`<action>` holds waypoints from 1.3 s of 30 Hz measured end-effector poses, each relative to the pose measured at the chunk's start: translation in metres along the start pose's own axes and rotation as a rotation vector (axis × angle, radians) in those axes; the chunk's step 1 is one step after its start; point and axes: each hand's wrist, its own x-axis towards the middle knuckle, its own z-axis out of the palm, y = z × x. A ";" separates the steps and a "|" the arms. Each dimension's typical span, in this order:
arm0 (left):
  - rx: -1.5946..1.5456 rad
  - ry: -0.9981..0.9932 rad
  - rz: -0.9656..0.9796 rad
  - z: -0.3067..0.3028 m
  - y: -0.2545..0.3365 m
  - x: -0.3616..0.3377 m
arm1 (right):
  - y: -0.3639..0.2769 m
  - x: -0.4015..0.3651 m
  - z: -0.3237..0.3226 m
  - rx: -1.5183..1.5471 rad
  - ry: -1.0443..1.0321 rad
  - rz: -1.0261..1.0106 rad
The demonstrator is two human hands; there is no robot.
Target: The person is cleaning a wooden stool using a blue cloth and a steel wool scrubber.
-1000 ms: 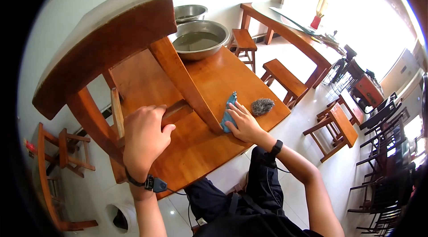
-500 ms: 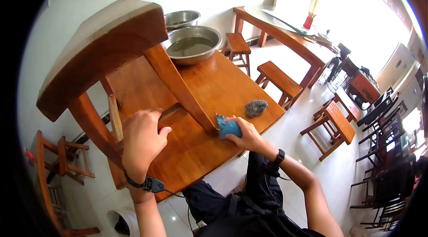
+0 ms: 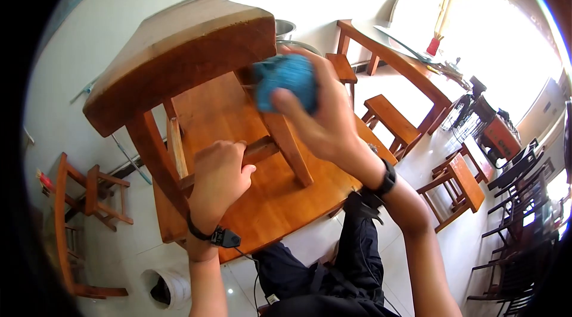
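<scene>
A wooden stool [image 3: 196, 67] stands on a brown wooden table [image 3: 250, 221], its thick seat up and its legs on the tabletop. My left hand [image 3: 220, 180] is closed round the stool's lower rung [image 3: 260, 149], near one leg. In my right hand [image 3: 325, 111] is a crumpled blue cloth [image 3: 292, 81], with the fingers wrapped round it. The hand is raised beside the stool's right leg, just under the seat's right end, and is slightly blurred. It hides part of the table and most of a metal basin [image 3: 298, 46] behind.
A second metal basin [image 3: 285, 29] is at the back. A grey scouring pad [image 3: 373, 148] barely shows behind my right forearm. Low stools [image 3: 390, 119] and a long table [image 3: 399, 67] stand to the right. A white bucket [image 3: 176, 288] is on the floor, lower left.
My right hand has lifted the blue cloth from the foot of the stool's right leg up to near the seat. My left hand stays on the rung. The view has shifted slightly left.
</scene>
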 end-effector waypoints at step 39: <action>0.094 -0.045 -0.074 -0.003 0.014 0.000 | 0.115 -0.207 -0.003 -0.367 -0.530 0.424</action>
